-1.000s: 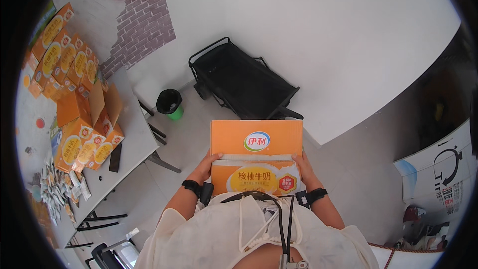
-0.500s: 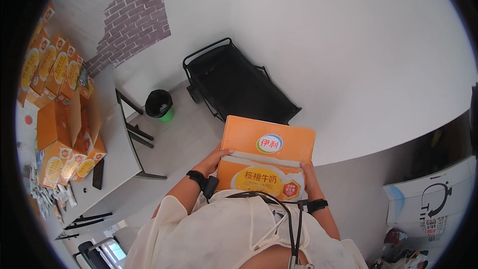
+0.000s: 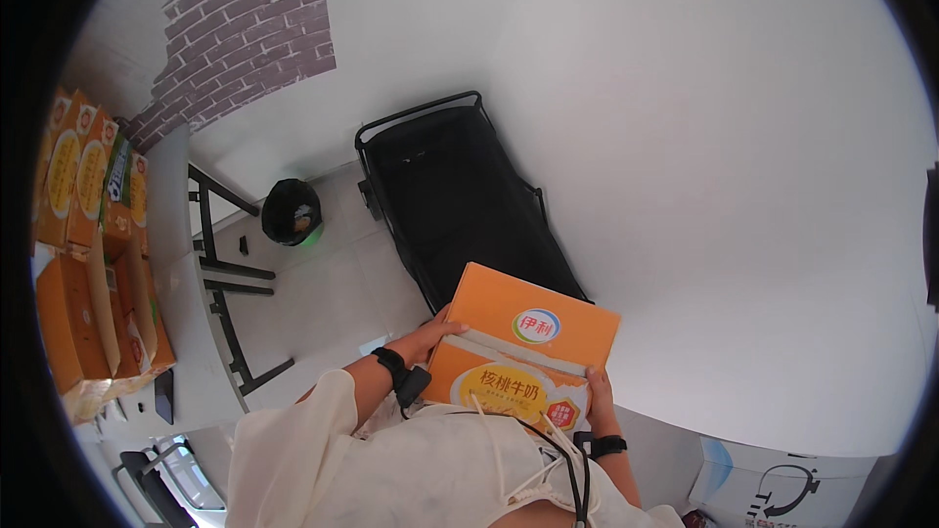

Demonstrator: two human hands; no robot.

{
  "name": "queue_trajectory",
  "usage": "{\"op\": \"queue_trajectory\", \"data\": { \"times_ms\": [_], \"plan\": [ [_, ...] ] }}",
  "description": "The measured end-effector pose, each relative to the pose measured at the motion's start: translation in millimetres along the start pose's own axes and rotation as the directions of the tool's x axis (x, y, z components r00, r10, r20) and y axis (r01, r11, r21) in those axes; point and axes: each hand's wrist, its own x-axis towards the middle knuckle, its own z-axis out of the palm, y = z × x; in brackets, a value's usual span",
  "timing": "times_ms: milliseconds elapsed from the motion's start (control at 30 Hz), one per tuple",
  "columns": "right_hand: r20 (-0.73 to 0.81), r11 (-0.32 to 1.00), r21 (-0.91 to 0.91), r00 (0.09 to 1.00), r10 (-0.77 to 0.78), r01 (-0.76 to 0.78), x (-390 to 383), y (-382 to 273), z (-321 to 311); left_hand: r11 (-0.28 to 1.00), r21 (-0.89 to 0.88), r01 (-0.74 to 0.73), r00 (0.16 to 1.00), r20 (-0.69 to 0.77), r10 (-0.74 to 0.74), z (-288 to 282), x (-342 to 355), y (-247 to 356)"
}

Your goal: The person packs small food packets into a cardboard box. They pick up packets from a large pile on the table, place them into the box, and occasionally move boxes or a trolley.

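Note:
An orange cardboard carton (image 3: 504, 367) is held against the front of my body, its top and printed front facing up toward me. A pale torn strip runs across the carton between those two faces. My left hand (image 3: 435, 332) grips its left side, thumb on the top edge. On the opposite side, my right hand (image 3: 600, 391) clasps the right edge, with the thumb near the torn strip. Both hands are closed on the carton, most fingers hidden beneath or behind it. Just beyond it stands a black folding wagon (image 3: 469, 205), its near end partly hidden by the carton.
Left of me, a white table (image 3: 176, 264) with dark legs carries several orange cartons (image 3: 83, 171), an opened one (image 3: 73, 318) and a dark phone-like slab (image 3: 164, 397). A black-lined bin (image 3: 291, 212) sits on the floor beside the wagon. A white wall (image 3: 724, 186) rises ahead and right.
My view has shifted, and the table now lies farther left. The carton appears lower in view and more tilted, still in both hands. The wagon looks nearer.

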Motion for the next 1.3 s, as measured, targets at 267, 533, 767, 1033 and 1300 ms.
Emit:
{"op": "queue_trajectory", "data": {
  "times_ms": [267,533,767,1033,1300],
  "plan": [
    [0.087,0.979,-0.096,0.979,0.186,-0.177,97.2,1.6,34.6,0.991,-0.119,0.067,0.987,-0.139,-0.083,-69.4,29.9,-6.7],
    [0.251,0.936,-0.109,0.902,0.352,-0.335,203.7,-2.8,43.7,0.974,-0.226,-0.028,0.947,-0.317,-0.047,-66.0,41.6,-20.1],
    [0.346,0.877,-0.100,0.810,0.473,-0.470,282.9,-12.6,33.9,0.894,-0.408,-0.188,0.934,-0.355,0.034,-44.6,71.3,-28.9],
    [0.341,0.840,-0.206,0.768,0.543,-0.502,355.2,-2.2,3.5,0.786,-0.605,-0.128,0.917,-0.373,-0.139,-80.1,171.2,-69.5],
    [0.324,0.808,-0.261,0.740,0.589,-0.529,427.2,29.5,4.4,0.711,-0.657,-0.250,0.852,-0.498,-0.161,-93.8,244.9,-90.5]
  ]
}}
